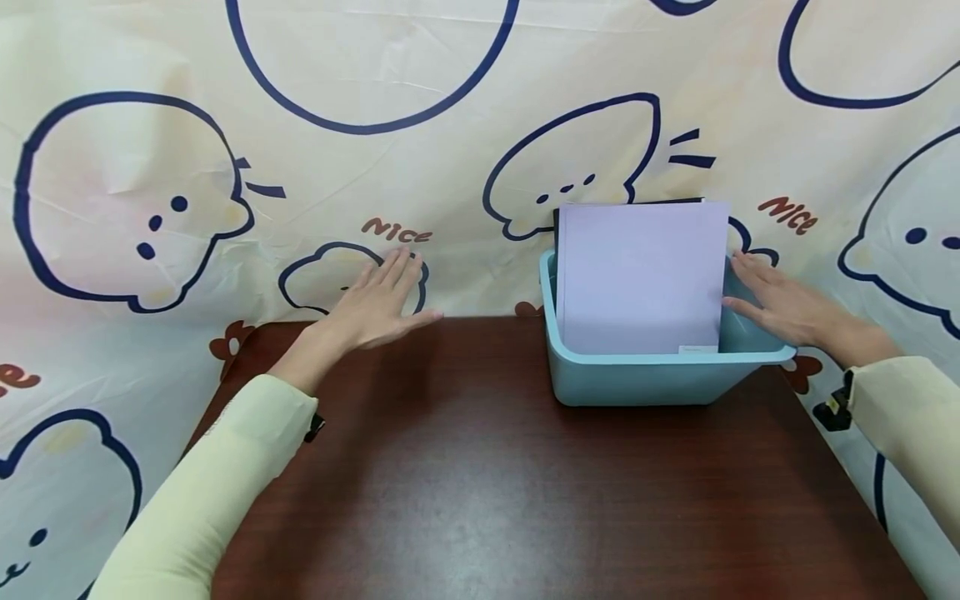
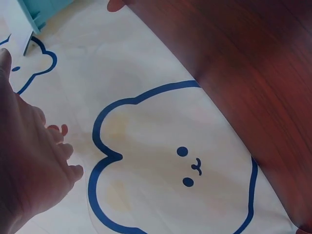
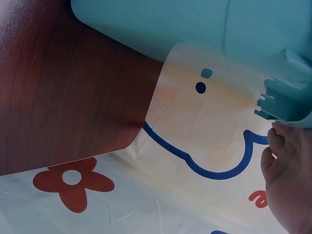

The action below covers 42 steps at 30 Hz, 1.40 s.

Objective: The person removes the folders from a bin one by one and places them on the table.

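Observation:
A light blue plastic bin [image 1: 637, 382] stands at the back right of the brown table. Upright in it, leaning back slightly, is a flat pale purple rectangular item [image 1: 637, 279], like a folder or notebook, with a small white label low on its front. A black edge shows behind it. My right hand [image 1: 791, 308] rests at the bin's right rim with fingers extended; its thumb points in over the bin. In the right wrist view the fingers meet the bin's rim [image 3: 287, 92]. My left hand [image 1: 378, 300], fingers straight and holding nothing, hovers by the table's back edge, left of the bin.
The dark brown wooden table [image 1: 465, 483] has its back edge against a cream cloth [image 1: 450, 183] printed with blue cartoon outlines and red-brown flowers. This cloth also hangs down past the table's left and right sides. Dark straps show at both wrists.

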Tool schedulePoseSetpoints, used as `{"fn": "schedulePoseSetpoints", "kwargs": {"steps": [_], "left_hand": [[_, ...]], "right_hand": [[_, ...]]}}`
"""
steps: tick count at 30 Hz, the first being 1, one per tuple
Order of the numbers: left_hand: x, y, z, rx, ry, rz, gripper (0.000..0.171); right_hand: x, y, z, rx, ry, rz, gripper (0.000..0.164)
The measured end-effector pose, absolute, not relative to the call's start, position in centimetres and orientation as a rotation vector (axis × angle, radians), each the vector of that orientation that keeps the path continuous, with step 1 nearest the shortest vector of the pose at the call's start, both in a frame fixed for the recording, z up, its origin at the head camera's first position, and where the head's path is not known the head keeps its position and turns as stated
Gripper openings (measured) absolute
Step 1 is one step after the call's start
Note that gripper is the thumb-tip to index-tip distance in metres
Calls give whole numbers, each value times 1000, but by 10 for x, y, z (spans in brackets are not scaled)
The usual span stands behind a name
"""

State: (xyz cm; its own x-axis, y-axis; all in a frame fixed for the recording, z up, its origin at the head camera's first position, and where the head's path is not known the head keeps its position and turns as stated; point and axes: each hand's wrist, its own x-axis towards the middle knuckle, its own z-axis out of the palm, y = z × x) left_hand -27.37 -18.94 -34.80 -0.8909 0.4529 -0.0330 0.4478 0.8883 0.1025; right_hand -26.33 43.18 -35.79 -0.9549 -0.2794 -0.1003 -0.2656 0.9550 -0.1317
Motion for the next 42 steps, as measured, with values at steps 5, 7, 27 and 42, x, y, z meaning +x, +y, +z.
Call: {"fn": "schedulePoseSetpoints", "kwargs": {"steps": [5, 7, 27, 42], "left_hand": [[-279, -181, -347, 748, 3000, 152, 108], [-280, -177, -347, 762, 3000, 163, 108], [-291, -147, -348, 901, 2974, 468, 104], [-297, -128, -350, 847, 2868, 967, 101]], "right_hand": [[-264, 432, -358, -421, 2989, -160, 90], [-264, 432, -357, -415, 2987, -154, 90], [-261, 433, -363, -444, 2994, -222, 85], [-262, 434, -363, -440, 2991, -262, 84]]}}
